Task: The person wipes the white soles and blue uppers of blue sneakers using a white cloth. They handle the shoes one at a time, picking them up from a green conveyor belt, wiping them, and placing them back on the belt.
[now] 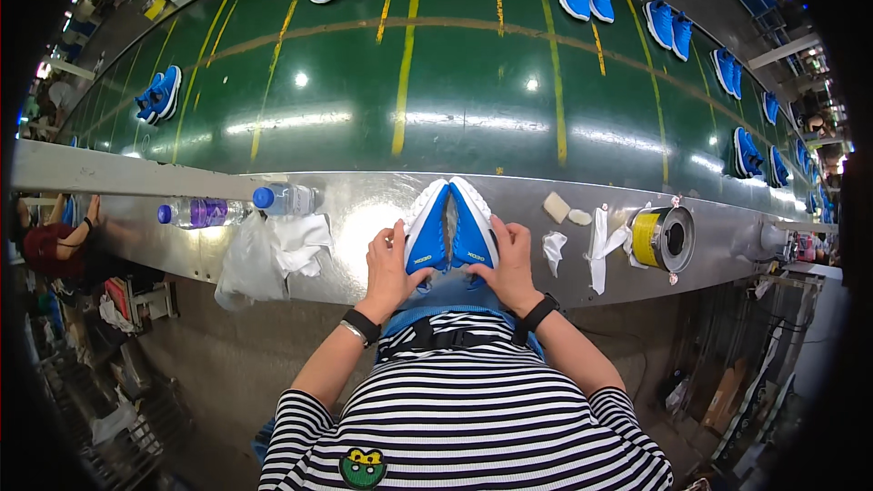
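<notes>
Two blue sneakers with white soles stand side by side at the front edge of the metal ledge, toes together and pointing away from me. My left hand is closed around the heel end of the left sneaker, thumb on its inner side. Around the heel of the right sneaker my right hand grips in the same way, with its thumb near the middle. The white soles face outward and away. Palms and part of each heel are hidden by the fingers.
Beyond the metal ledge runs a green conveyor belt with yellow lines, carrying several blue pairs. Left lie two plastic bottles, a plastic bag and white cloth. Right are sponge pieces, paper strips and a yellow-labelled can.
</notes>
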Motion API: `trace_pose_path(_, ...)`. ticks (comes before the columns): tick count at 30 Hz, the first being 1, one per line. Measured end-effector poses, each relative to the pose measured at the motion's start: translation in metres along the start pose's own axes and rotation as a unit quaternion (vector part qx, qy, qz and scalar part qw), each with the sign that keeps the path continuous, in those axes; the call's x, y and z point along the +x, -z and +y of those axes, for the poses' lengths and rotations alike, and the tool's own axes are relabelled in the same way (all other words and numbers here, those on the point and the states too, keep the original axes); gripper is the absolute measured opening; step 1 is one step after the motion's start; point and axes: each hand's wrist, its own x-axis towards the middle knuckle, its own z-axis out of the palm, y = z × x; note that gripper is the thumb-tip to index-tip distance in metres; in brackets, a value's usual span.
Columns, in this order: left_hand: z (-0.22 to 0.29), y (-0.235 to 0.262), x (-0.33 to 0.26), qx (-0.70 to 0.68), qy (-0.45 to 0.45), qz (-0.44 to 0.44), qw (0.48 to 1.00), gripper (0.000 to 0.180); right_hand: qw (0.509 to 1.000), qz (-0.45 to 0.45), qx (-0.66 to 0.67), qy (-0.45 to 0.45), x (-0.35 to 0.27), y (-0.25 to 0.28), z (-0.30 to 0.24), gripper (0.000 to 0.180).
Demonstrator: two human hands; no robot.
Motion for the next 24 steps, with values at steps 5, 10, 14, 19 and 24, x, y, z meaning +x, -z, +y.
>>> trace_pose_path(5, -0.029, -0.007, 0.011, -0.149, 0.03, -0.032, 0.988, 0.065, 0.948, -0.1, 0.245, -0.178, 0.002, -0.003, 0.049, 0.087)
trace_pose_path(10, -0.049, -0.013, 0.016, -0.26, 0.096, -0.108, 0.955, 0.064, 0.905, -0.208, 0.319, -0.189, 0.015, -0.007, 0.057, 0.086)
trace_pose_path(14, -0.049, -0.001, 0.018, -0.423, 0.191, -0.192, 0.865, 0.06, 0.925, -0.191, 0.266, -0.191, 0.017, -0.004, 0.049, 0.084)
trace_pose_path(19, -0.046, -0.007, 0.011, -0.535, 0.242, -0.188, 0.788, 0.056, 0.967, -0.144, 0.182, -0.103, 0.003, 0.009, 0.045, 0.073)
trace_pose_path(24, -0.03, -0.001, -0.003, -0.563, 0.256, -0.152, 0.771, 0.066, 0.978, 0.082, 0.05, -0.185, -0.033, 0.045, 0.072, 0.036)
